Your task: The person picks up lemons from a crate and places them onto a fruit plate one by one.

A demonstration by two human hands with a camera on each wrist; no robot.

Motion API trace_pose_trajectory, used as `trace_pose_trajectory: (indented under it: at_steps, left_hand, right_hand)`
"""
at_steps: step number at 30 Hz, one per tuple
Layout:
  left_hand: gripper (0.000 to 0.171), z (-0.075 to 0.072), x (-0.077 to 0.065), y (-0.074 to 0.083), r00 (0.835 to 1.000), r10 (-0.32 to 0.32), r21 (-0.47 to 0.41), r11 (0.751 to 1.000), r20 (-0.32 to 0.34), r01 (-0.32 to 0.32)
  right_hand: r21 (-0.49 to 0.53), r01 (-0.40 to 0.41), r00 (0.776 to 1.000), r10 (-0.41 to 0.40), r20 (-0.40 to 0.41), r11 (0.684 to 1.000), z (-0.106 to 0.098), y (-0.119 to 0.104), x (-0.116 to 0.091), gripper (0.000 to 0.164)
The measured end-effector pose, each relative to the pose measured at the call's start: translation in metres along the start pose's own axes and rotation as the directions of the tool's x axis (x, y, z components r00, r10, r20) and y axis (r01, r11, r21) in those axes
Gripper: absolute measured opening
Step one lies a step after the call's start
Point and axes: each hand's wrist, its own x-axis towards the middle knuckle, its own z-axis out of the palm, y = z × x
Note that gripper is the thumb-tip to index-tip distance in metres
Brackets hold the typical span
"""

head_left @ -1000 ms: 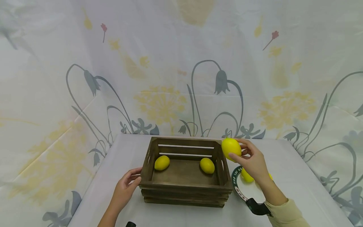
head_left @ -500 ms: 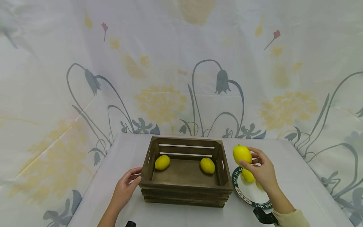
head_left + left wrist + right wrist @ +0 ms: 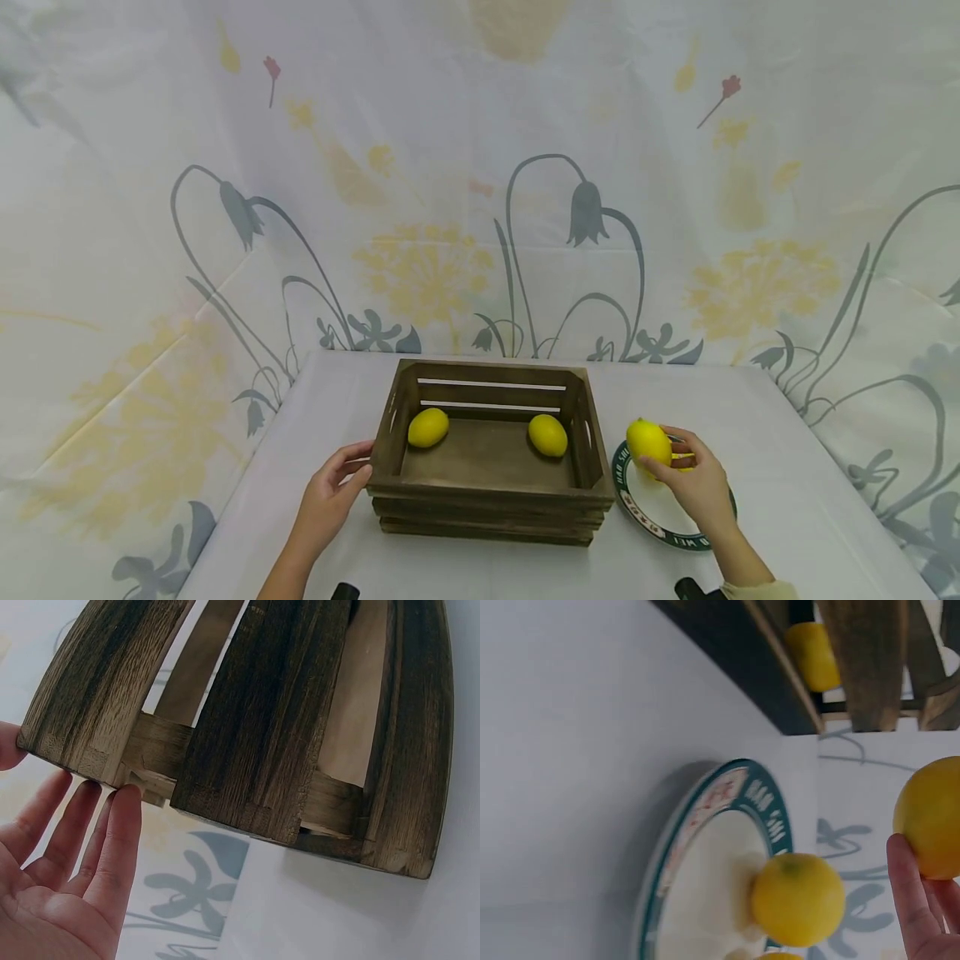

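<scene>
My right hand (image 3: 702,492) pinches a yellow lemon (image 3: 648,443) between thumb and fingers, just above a white plate (image 3: 663,510) with a green patterned rim. In the right wrist view, another lemon (image 3: 798,899) lies on that plate, and part of one more shows at the bottom edge. My left hand (image 3: 327,498) touches the left end of a brown wooden crate (image 3: 491,507). Its fairly straight fingers (image 3: 124,832) meet the end of the top slat in the left wrist view. Inside the crate, one lemon (image 3: 428,427) lies left and another lemon (image 3: 548,436) lies right.
The crate stands on a white-covered table (image 3: 480,571), with the plate close to its right side. A patterned cloth backdrop (image 3: 450,183) rises behind and at both sides. Dark wrist-camera pieces (image 3: 345,591) show at the front edge.
My right hand, holding its lemon, has moved from beside the crate's back right corner rightward and down to the plate. The left hand and crate have stayed in place.
</scene>
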Motion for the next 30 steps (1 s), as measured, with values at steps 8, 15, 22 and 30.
trace_pose_trajectory:
  at_steps: [8,15,22,30]
  left_hand:
    - [0.03,-0.001,0.0,-0.001,1.0,0.003,-0.008,1.0,0.0,-0.003]
    - [0.03,0.0,0.0,-0.002,1.0,0.006,-0.012,1.0,-0.001,-0.006]
    - [0.03,-0.001,0.001,-0.001,1.0,0.009,-0.007,1.0,-0.003,-0.009]
    - [0.03,-0.001,0.001,-0.001,1.0,0.018,-0.008,1.0,-0.005,-0.018]
  right_hand:
    - [-0.053,-0.096,0.993,0.099,0.068,0.994,0.014,0.02,-0.005,0.062]
    - [-0.085,-0.108,0.989,0.115,0.092,0.991,0.019,0.031,-0.007,0.063]
    - [-0.058,-0.113,0.987,0.119,0.104,0.992,0.024,0.043,-0.008,0.06]
    - [-0.108,-0.126,0.985,0.138,0.103,0.986,0.021,0.044,-0.009,0.068]
